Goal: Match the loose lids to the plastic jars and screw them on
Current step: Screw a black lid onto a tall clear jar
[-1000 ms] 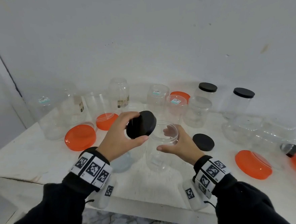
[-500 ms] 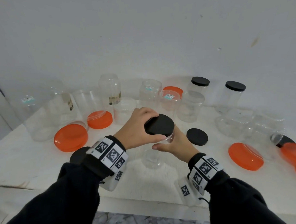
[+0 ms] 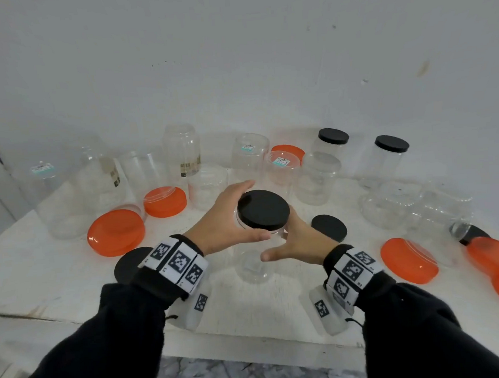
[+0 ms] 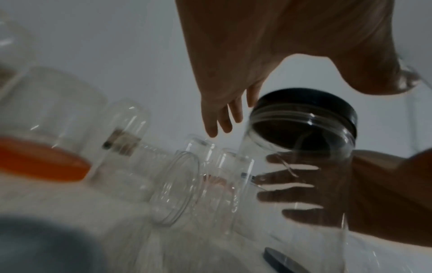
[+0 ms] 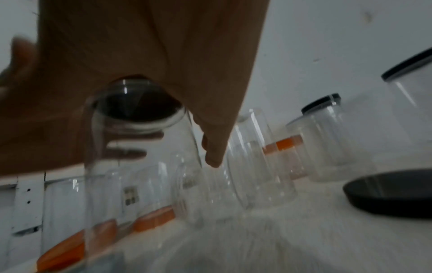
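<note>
While the clear jar is steadied on the white table, these points are noted:

Change: a second ago the black lid was held tilted above the open mouth of the jar; now it is seated flat on the rim.
Meaning: matching seems done for this pair; the screwing-on is judged to be beginning or under way. How far the thread is caught cannot be told.
Left hand: curled around the lid's edge, thumb at the near side, fingers at the far side.
Right hand: wrapped around the jar's wall below the lid; its fingers are seen through the plastic in the left wrist view.
Position: the jar stands upright at the middle of the table, in front of the row of other jars.
Materials: the jar is thin, see-through plastic, round, with ridged threads at the neck; the lid is matte black, flat and round.
Nearby: a loose black lid lies just right of the hands; flat orange lids lie to the left.
</note>
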### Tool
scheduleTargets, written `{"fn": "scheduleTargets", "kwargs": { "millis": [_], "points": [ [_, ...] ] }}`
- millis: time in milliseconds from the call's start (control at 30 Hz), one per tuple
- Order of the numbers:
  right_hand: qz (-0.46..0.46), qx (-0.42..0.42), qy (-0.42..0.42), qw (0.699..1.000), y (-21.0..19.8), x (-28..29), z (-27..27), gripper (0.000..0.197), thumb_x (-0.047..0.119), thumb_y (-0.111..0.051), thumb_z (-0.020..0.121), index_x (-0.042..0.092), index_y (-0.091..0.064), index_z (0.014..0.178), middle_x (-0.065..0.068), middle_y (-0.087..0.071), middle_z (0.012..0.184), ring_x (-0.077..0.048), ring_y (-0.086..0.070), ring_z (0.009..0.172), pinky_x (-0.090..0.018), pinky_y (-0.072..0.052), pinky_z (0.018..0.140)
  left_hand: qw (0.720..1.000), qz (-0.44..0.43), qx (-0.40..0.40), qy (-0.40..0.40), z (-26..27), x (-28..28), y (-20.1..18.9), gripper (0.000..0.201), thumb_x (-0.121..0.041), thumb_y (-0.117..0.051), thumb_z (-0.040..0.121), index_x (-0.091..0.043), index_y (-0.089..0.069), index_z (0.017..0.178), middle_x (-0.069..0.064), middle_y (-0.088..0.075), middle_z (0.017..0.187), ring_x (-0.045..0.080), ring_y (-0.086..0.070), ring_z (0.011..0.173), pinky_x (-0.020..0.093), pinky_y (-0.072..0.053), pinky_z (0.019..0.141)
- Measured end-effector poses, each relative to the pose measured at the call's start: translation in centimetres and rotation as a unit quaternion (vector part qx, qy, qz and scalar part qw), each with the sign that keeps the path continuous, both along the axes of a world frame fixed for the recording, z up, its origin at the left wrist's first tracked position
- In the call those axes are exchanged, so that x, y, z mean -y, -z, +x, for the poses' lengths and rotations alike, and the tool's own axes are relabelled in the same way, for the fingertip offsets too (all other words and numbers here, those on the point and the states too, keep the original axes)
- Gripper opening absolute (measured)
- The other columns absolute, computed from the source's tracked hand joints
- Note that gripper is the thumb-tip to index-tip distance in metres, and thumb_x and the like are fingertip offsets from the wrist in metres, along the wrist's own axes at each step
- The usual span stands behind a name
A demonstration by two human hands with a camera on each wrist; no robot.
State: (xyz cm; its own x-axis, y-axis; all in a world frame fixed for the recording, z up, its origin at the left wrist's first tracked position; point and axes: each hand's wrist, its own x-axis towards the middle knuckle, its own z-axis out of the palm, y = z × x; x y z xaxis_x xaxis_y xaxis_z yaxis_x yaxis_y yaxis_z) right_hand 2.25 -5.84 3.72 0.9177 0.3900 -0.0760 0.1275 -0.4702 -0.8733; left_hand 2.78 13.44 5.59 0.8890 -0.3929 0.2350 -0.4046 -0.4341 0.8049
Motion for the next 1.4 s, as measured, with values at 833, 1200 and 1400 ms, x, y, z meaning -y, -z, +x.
{"fn": "scheduleTargets", "kwargs": {
  "millis": [833, 1200, 1400],
  "points": [
    [-0.424, 0.142, -0.199, 0.872, -11.2, -3.7, 1.2, 0.075, 0.019, -0.076, 0.072, 0.029, -0.039, 0.137, 0.003, -0.041, 0.131, -0.017, -0.042, 0.118, -0.036, -0.043, 0.097, 0.978, -0.185, -0.070, -0.070, -0.5, 2.6, 4.3, 0.077, -0.023, -0.086, 0.060, -0.025, -0.045, 0.125, -0.011, -0.059, 0.118, -0.005, -0.054, 0.106, 0.004, -0.041, 0.080],
    [-0.450, 0.180, -0.155, 0.861, -11.2, -4.2, 1.4, 0.068, 0.041, -0.075, 0.069, 0.030, -0.045, 0.130, 0.002, -0.050, 0.113, -0.017, -0.047, 0.104, -0.032, -0.047, 0.085, 0.977, -0.192, -0.061, -0.074, -0.6, 2.9, 4.9, 0.089, -0.048, -0.079, 0.048, -0.030, -0.044, 0.127, -0.016, -0.058, 0.119, -0.007, -0.052, 0.108, 0.008, -0.040, 0.084],
    [-0.486, 0.228, -0.093, 0.838, -10.4, -5.1, 1.4, 0.059, 0.061, -0.065, 0.070, 0.009, -0.062, 0.100, -0.003, -0.062, 0.084, -0.019, -0.059, 0.077, -0.029, -0.050, 0.064, 0.980, -0.181, -0.053, -0.067, -0.6, 2.7, 4.7, 0.084, -0.045, -0.080, 0.050, -0.035, -0.043, 0.125, -0.019, -0.058, 0.117, -0.010, -0.052, 0.107, 0.005, -0.040, 0.083]
  ]
}}
